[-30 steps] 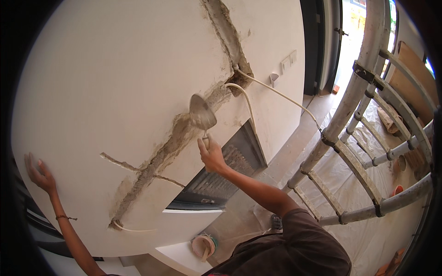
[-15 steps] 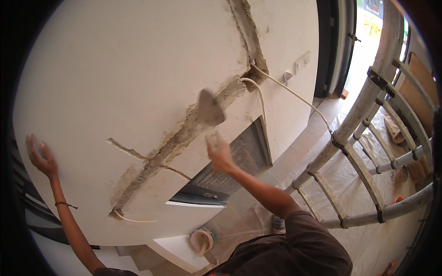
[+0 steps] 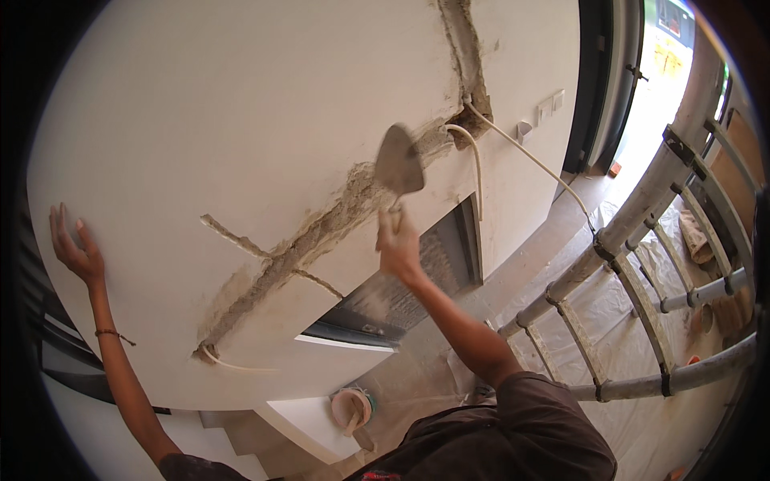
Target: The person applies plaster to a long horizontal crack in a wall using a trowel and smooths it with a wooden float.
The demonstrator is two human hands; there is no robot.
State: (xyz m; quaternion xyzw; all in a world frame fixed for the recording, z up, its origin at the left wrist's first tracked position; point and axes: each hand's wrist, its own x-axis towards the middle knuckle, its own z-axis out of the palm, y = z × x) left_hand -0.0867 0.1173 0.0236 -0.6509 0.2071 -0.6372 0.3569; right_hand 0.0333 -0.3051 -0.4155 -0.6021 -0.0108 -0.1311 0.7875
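Note:
My right hand (image 3: 399, 244) grips the handle of a steel pointing trowel (image 3: 399, 159), whose blade is over a rough mortared channel (image 3: 297, 240) running diagonally across the white wall (image 3: 200, 112). My left hand (image 3: 76, 248) rests with spread fingers on the wall at the far left. Pale cables (image 3: 529, 156) come out of the chipped junction higher up, and another short one (image 3: 241, 365) leaves the channel's lower end. Below the channel sits a dark-framed recessed opening (image 3: 425, 264) with a dusty pane.
Metal scaffolding (image 3: 642, 313) stands close on the right, over plastic sheeting (image 3: 545, 264). A bucket with a tool (image 3: 351, 409) is by the stairs (image 3: 228, 433) below. A dark doorway (image 3: 593, 80) opens onto daylight at upper right.
My right hand and the trowel have moved up and to the right in the view. The wall and scaffolding have shifted rightward as the view moved; my left hand now appears higher.

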